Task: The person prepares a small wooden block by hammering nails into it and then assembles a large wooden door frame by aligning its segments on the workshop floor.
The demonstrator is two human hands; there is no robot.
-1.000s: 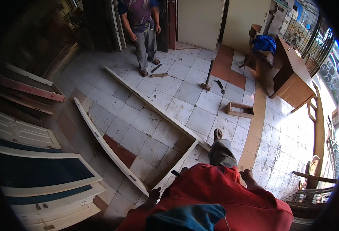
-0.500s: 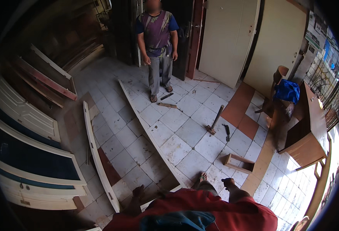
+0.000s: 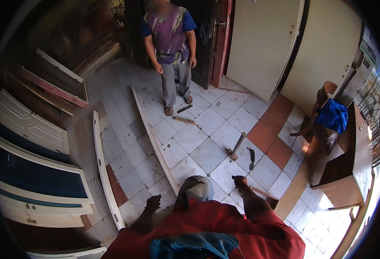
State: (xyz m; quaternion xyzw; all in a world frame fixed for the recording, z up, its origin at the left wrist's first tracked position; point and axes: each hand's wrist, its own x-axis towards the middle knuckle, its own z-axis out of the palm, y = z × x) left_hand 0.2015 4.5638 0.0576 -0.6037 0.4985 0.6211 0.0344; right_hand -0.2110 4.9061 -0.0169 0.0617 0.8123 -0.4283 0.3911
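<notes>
My left hand [image 3: 153, 202] hangs low beside my knee, inside the end of a long pale frame [image 3: 149, 125] lying on the floor. Its fingers are loosely bent, and I see nothing in them. Ahead of my other knee side, my right hand [image 3: 240, 181] is held over the tiles, fingers loosely curled, also with nothing visible in it. Beyond it a wooden-handled hammer [image 3: 240, 141] stands on its head, handle up. Just right of the hammer lies a dark tool [image 3: 252, 159] whose kind I cannot make out. My right forearm partly hides a small wooden box frame [image 3: 265, 195].
A person [image 3: 170, 52] stands ahead; a dark rod-like tool [image 3: 185, 108] and a wood strip [image 3: 184, 120] lie near their feet. Doors and panels [image 3: 34, 118] lean at left, beside a long white board [image 3: 106, 172]. At right are a blue bag [image 3: 332, 115] and a wooden cabinet [image 3: 345, 190].
I have moved forward, and the hammer and box frame are now nearer. A bent knee has come up into view. My right hand has swung forward and left; my left hand is slightly higher.
</notes>
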